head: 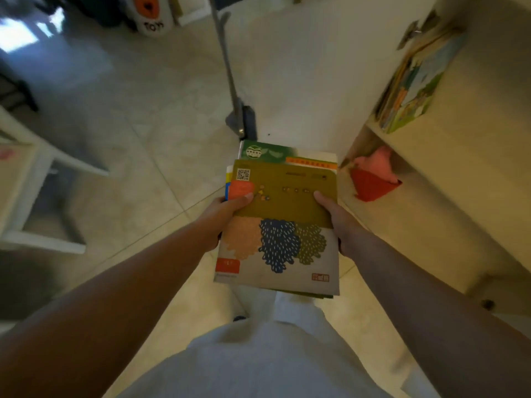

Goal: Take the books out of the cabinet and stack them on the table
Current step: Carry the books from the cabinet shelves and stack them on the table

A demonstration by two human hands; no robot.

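Left hand point(227, 214) and right hand point(337, 222) are each gripping a side of the book pile point(277, 219), thumbs on top, keeping it level. Cabinet point(448, 179) is standing just right of it, more books point(413, 84) waiting inside

I see a pale wooden cabinet point(448, 179) on the right of frame. Its upper shelf carries a row of picture books point(413, 84), leaning; the lower compartment holds a red and pink fabric item point(373, 179). Tiled floor point(161, 133) carries a grey pole stand point(240, 116) at upper centre and a white table point(31, 179) at left.
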